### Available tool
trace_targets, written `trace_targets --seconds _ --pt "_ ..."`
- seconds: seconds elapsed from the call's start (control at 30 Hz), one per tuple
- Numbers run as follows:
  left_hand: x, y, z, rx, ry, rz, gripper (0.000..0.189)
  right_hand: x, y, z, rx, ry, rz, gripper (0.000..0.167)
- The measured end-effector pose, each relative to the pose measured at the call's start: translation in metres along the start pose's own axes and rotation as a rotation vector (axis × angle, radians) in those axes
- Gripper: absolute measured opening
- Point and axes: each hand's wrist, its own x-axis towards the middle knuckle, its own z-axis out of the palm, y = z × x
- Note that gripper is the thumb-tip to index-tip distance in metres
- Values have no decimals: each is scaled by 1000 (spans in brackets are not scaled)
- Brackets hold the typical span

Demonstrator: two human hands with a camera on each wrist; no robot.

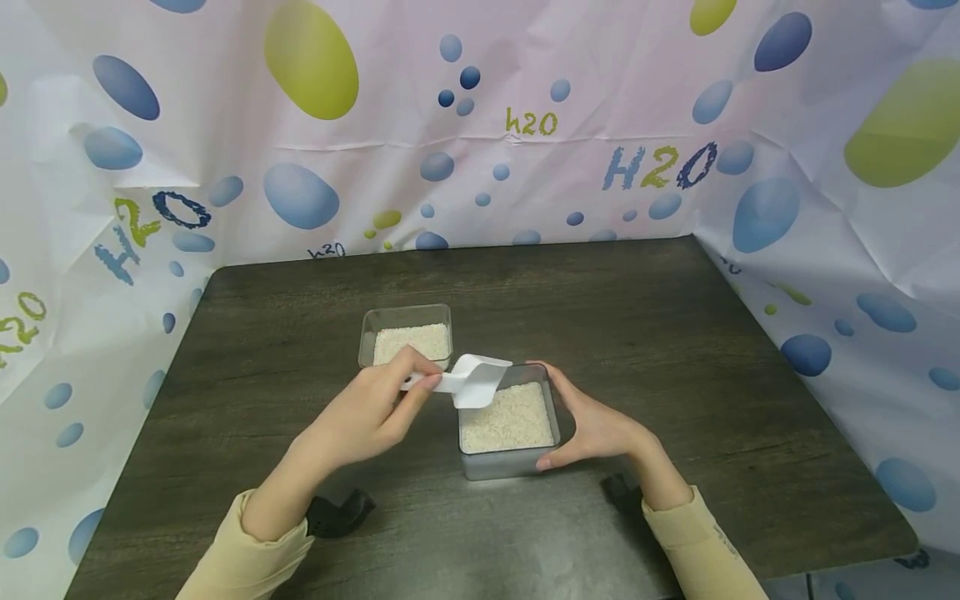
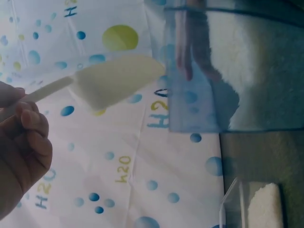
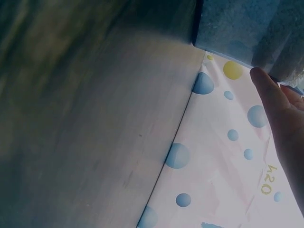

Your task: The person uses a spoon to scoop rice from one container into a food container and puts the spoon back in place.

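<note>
My left hand (image 1: 367, 417) pinches the handle of a white scoop (image 1: 478, 383) between thumb and fingers. The scoop's head is over the left rim of the nearer clear container (image 1: 502, 465), above the white rice (image 1: 517, 421) in it. In the left wrist view the scoop (image 2: 114, 80) appears apart from the container wall; I cannot tell whether any rice lies in it. My right hand (image 1: 600, 429) grips that container's right side, thumb at the front corner and fingers toward the back. The right wrist view shows the thumb (image 3: 268, 92) against the container (image 3: 232, 35).
Behind and to the left stands a second clear container (image 1: 405, 315) with rice in it. Both containers are on a dark wood-grain table (image 1: 637, 317). A white sheet with blue and green dots (image 1: 390, 183) hangs around the table's back and sides.
</note>
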Motion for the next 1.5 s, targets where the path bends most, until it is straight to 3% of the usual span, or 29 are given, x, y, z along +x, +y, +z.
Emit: trace_targets --seconds 0.13,0.3,0.43,0.53,0.63,0.73,0.87,1.0,1.13,1.3,1.5 --pt "0 2 11 97 -35 81 36 0 0 0 6 -2 -1 118" --pt "-1 0 23 235 -27 166 36 0 -1 0 11 -2 2 118" --pt "-2 -1 29 306 -36 188 36 0 -1 0 7 -3 1 119" --pt "-3 -1 32 301 -80 164 37 0 -2 0 5 -3 3 119" --pt "-5 -1 35 259 -171 106 29 0 -2 0 0 -5 2 119" --pt "-7 -1 38 189 -265 6 16 0 -2 0 -5 -7 -2 119" --pt "-12 -3 41 64 -311 -164 8 0 -1 1 -8 -7 -12 118" --pt "-18 -6 47 -99 -290 -304 7 -1 -1 0 1 -3 -14 118" --pt "-21 -9 57 -224 -230 -405 8 -2 -2 0 5 0 -5 118" --pt "-24 -8 64 -302 -150 -503 12 0 -2 0 -2 -2 -2 119" --pt "-23 -5 67 -409 -115 -606 17 -1 -2 0 -1 -2 3 119"
